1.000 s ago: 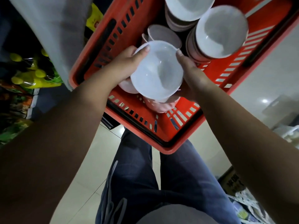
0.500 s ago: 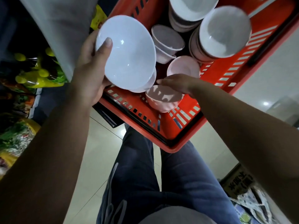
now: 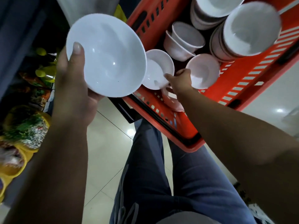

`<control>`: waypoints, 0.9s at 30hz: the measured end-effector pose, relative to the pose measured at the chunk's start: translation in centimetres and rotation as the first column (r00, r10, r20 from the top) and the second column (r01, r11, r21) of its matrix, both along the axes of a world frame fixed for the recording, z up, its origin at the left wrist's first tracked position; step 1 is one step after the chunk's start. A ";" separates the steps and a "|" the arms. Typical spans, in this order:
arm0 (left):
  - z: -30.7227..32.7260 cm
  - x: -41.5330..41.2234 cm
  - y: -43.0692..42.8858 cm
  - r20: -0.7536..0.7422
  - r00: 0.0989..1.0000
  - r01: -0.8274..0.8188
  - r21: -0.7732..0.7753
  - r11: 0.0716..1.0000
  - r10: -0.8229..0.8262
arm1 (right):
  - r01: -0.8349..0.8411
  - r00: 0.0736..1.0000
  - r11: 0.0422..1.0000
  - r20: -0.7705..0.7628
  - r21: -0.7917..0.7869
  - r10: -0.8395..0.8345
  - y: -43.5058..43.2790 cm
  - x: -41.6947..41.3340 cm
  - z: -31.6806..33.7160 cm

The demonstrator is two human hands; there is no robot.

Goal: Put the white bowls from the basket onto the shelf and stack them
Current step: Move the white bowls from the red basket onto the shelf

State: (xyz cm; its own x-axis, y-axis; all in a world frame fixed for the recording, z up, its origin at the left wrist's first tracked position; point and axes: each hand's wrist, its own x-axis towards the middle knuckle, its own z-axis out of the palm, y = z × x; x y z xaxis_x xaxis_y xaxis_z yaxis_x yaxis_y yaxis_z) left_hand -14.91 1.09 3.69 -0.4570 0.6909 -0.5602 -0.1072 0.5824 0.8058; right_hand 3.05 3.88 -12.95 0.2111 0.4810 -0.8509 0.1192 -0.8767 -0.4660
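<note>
Right hand [image 3: 180, 80] shifted, pinching a small bowl [image 3: 157, 68] in the basket [image 3: 246, 73]; left hand [image 3: 72, 89] grips white bowl [image 3: 106, 57].

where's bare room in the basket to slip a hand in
Bare patch: the basket's near right corner, between the pinkish small bowl, the slotted wall and the right forearm. Crowded: the far end, with bowl stacks and cups.
</note>
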 end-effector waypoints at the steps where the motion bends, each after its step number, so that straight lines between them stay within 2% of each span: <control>1: 0.0 -0.3 -0.1 0.000 1.000 -0.005 0.001 1.000 0.005 | -0.036 0.999 0.998 -0.032 -0.057 0.034 0.2 -0.1 0.0; 3: 0.0 -0.6 -0.2 -0.010 1.000 0.000 0.005 1.000 0.000 | -0.128 0.990 0.980 -0.083 -0.153 0.116 0.8 -0.2 0.2; 6: 0.0 -0.6 -0.4 -0.011 1.000 0.025 0.011 1.000 -0.025 | -0.197 0.979 0.959 -0.084 -0.201 0.184 1.3 -0.2 0.7; 12: -0.2 -0.8 -0.6 0.008 1.000 0.028 0.006 1.000 -0.028 | -0.276 0.960 0.938 -0.109 -0.209 0.258 2.3 0.0 2.1; 17: 0.2 -0.9 -0.9 0.070 0.997 -0.026 -0.005 1.000 0.026 | -0.346 0.938 0.930 -0.015 -0.124 0.347 2.7 0.2 5.5; 23: 3.5 -1.7 -1.9 0.158 0.983 -0.107 0.047 0.993 0.098 | -0.096 0.987 0.993 -0.124 0.062 0.103 3.1 3.1 14.6; 27: 8.0 -1.5 -2.8 0.235 0.941 -0.276 0.110 0.955 0.245 | -0.017 0.972 0.976 -0.225 0.219 0.068 3.6 3.3 22.4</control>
State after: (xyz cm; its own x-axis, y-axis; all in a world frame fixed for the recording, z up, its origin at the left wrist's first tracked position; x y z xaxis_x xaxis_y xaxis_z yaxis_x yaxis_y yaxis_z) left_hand -16.45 -1.75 11.66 -0.5104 0.6417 -0.5724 -0.4208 0.3942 0.8171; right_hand 6.34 7.49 9.44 -0.0024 0.6616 -0.7499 0.0217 -0.7497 -0.6615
